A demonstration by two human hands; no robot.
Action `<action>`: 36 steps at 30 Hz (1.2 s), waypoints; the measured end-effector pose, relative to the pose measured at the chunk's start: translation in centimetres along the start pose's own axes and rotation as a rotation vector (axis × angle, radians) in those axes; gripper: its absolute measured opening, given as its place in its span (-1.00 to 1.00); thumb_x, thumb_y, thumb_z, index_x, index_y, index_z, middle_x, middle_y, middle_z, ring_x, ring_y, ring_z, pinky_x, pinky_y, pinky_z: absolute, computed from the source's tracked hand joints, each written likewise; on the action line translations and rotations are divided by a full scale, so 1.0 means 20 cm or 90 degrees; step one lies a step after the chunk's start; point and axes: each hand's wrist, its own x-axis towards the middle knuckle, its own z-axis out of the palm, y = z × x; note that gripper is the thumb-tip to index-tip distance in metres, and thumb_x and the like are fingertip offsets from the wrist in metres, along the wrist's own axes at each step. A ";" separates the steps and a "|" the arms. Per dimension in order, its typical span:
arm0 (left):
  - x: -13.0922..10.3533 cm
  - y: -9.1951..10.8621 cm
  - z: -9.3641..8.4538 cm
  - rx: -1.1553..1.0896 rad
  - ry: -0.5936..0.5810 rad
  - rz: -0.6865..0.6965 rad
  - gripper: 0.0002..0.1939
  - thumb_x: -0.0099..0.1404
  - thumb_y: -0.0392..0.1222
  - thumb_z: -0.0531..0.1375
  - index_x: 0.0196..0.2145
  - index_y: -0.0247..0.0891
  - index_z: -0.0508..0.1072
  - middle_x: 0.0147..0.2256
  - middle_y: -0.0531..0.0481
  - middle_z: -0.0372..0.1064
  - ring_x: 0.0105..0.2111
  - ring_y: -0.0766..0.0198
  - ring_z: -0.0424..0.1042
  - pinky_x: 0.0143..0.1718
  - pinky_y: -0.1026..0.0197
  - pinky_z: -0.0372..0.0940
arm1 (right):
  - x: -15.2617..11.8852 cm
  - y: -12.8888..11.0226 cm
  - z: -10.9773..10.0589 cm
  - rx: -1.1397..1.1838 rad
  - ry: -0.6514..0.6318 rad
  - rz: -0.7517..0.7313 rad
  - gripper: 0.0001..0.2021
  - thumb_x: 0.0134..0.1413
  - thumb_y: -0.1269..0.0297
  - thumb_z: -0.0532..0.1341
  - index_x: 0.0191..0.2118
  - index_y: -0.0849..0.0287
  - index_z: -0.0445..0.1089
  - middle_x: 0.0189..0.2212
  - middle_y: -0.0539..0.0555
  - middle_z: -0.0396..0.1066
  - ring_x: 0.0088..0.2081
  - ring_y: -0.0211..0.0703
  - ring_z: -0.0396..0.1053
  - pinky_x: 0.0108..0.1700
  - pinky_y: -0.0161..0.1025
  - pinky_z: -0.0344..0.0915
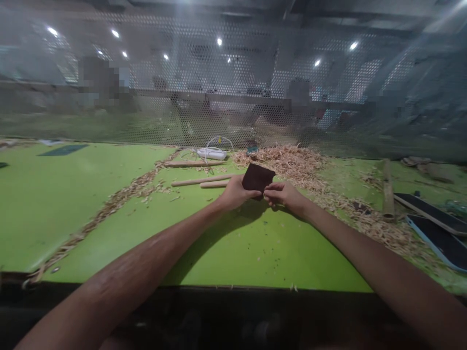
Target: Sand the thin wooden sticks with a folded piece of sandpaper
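A dark brown, roughly square piece of sandpaper (258, 178) is held up above the green tabletop. My left hand (236, 193) grips its left side, with the thumb across the lower edge. At the lower right corner, the fingers of my right hand (283, 195) are pinched together on the sheet. Just behind my left hand lie two pale round wooden sticks, a longer one (200, 180) and a shorter one (215, 184), whose right ends are hidden by the hand and the sheet.
A heap of wood shavings (288, 163) spreads behind and right of my hands. A white power strip (211, 154) with a cable sits near the perforated screen (226, 112). Two phones, one blue-edged (440, 240), and a bamboo piece (388, 192) lie at right. Shavings line a tabletop seam (120, 204).
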 end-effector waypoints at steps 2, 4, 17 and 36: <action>0.00 0.00 0.00 -0.031 -0.002 -0.010 -0.61 -0.03 -0.29 0.57 -0.19 -0.36 0.70 -0.21 -0.15 0.71 -0.22 0.02 0.68 -0.09 -0.04 0.61 | 0.00 0.00 0.00 0.025 -0.006 -0.005 -0.61 -0.10 0.01 0.60 -0.33 0.14 0.51 -0.48 0.01 0.47 -0.48 -0.22 0.38 -0.44 -0.26 0.30; 0.00 0.00 0.00 -0.057 -0.007 -0.020 -0.60 -0.03 -0.28 0.58 -0.19 -0.35 0.70 -0.21 -0.16 0.71 -0.23 0.02 0.69 -0.07 -0.07 0.62 | 0.00 0.00 0.00 0.036 -0.006 -0.008 -0.61 -0.11 0.03 0.60 -0.33 0.15 0.51 -0.50 0.00 0.45 -0.49 -0.23 0.37 -0.45 -0.26 0.30; -0.01 0.02 0.02 -0.031 0.072 -0.028 -0.65 0.00 -0.32 0.57 -0.21 -0.33 0.71 -0.22 -0.12 0.71 -0.19 -0.02 0.69 -0.05 -0.05 0.60 | -0.01 -0.01 0.05 0.005 0.128 -0.053 -0.61 -0.22 0.02 0.59 -0.31 0.14 0.60 -0.57 -0.02 0.40 -0.54 -0.22 0.31 -0.57 -0.29 0.17; -0.01 0.00 0.03 -0.027 0.030 0.002 -0.61 0.00 -0.27 0.56 -0.17 -0.35 0.70 -0.15 -0.16 0.71 -0.12 -0.06 0.68 0.02 -0.05 0.56 | -0.02 -0.05 0.10 -0.036 0.197 -0.027 -0.51 -0.31 -0.12 0.63 -0.40 0.17 0.59 -0.65 -0.02 0.32 -0.56 -0.27 0.15 -0.57 -0.27 0.08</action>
